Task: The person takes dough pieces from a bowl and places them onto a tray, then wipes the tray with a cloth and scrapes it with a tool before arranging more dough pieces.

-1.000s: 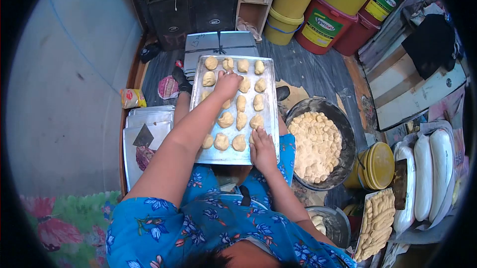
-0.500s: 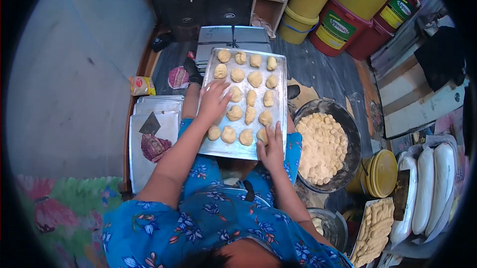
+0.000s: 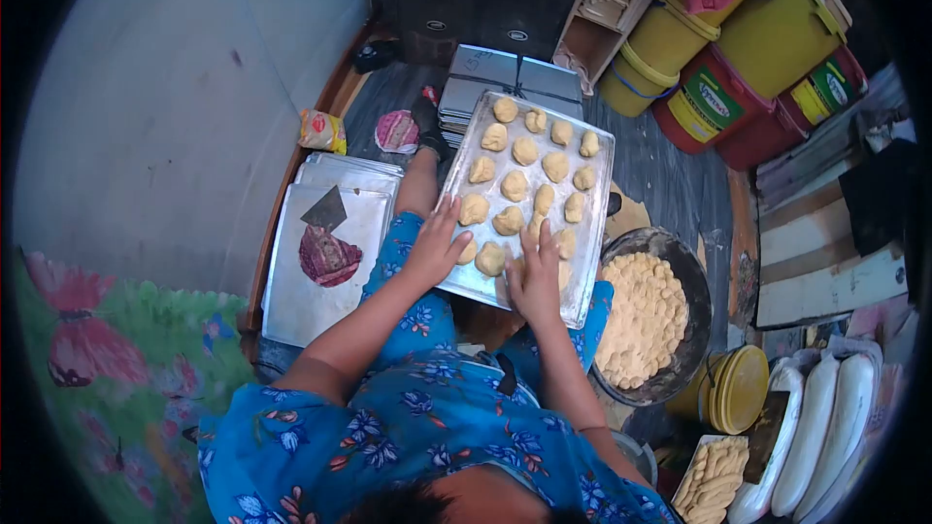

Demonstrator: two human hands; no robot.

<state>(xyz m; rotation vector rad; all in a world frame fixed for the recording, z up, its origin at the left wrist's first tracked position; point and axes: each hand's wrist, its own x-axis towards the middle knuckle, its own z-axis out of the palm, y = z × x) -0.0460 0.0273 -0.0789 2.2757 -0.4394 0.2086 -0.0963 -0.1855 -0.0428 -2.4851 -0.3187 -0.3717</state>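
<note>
A metal baking tray (image 3: 589, 299) with rows of round dough balls (image 3: 525, 151) rests across my lap, slightly turned. My left hand (image 3: 437, 250) lies at the tray's left edge, fingers stretched out, its thumb beside a dough ball (image 3: 466, 252) in the nearest row. Over the near rows on the right side is my right hand (image 3: 536, 281), with fingers spread among the dough balls and partly covering one. Another dough ball (image 3: 563, 275) shows just right of that hand.
To the right stands a black basin (image 3: 697, 330) full of dough pieces, near a lidded yellow bucket (image 3: 743, 390). Stacked trays (image 3: 291, 315) with a patterned cloth (image 3: 328, 256) lie left. More stacked trays (image 3: 466, 67) sit ahead. Large buckets (image 3: 704, 101) fill the back right.
The view has swung, shifting the scene rightward. My left hand has moved down the tray edge towards me. My right hand has moved inward from the corner dough ball to its neighbour.
</note>
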